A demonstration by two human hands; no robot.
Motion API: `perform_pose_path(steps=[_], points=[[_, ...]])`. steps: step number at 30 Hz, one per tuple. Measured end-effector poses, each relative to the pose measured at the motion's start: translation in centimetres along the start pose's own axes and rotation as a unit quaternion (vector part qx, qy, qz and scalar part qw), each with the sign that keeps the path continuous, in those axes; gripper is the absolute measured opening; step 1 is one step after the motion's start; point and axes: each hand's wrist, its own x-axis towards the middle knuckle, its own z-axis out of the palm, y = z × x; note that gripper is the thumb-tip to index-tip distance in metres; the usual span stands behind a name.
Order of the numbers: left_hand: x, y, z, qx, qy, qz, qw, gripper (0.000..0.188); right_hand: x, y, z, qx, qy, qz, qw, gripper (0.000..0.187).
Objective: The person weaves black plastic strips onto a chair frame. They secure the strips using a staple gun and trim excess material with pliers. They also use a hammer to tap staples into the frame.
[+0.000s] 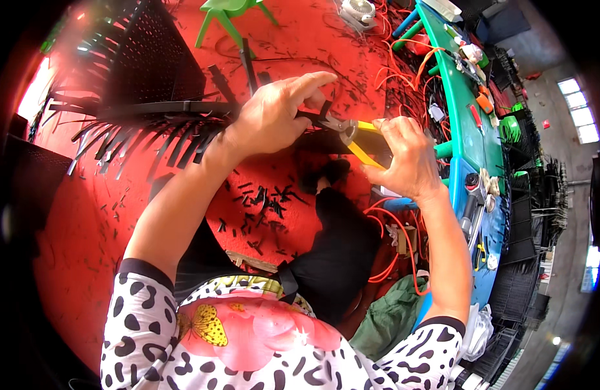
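My right hand (410,153) is wrapped round the yellow handles of metal-jawed cutting pliers (346,132), which are spread apart. The jaws point left and meet the end of a black flat strip (324,110) beside my left fingertips. My left hand (270,114) is closed on the edge of a black woven piece; the exact grip is hidden behind the fingers. From that hand a dark band (176,108) runs left, with a fringe of loose black strip ends (176,143) hanging below it. The dark woven panel (153,58) rises above the band.
Cut black scraps (267,201) litter the red floor (105,260). A green stool (231,10) and a white fan (358,10) stand beyond my hands. On the right, a green and blue table (469,123) carries tools; orange hoses (410,253) loop beneath it. Black woven furniture (514,273) is stacked behind.
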Motion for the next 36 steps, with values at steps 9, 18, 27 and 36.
perform_pose_path(steps=[9, 18, 27, 36], points=[[0.0, 0.1, 0.0, -0.026, 0.001, 0.012, 1.000, 0.073, 0.7, 1.0, 0.8, -0.047, 0.003, -0.070, 0.996, 0.047], [0.1, -0.6, -0.3, -0.081, -0.024, -0.051, 0.995, 0.065, -11.7, 2.1, 0.8, 0.053, 0.083, 0.273, 0.957, 0.052], [-0.5, -2.4, -0.5, -0.321, 0.031, -0.041, 0.946, 0.041, -39.3, 6.7, -8.0, -0.175, -0.104, 0.795, 0.571, 0.072], [-2.4, -0.6, -0.5, -0.300, 0.048, -0.045, 0.952, 0.046, -17.8, -0.3, -1.0, 0.091, 0.118, 0.378, 0.914, 0.039]])
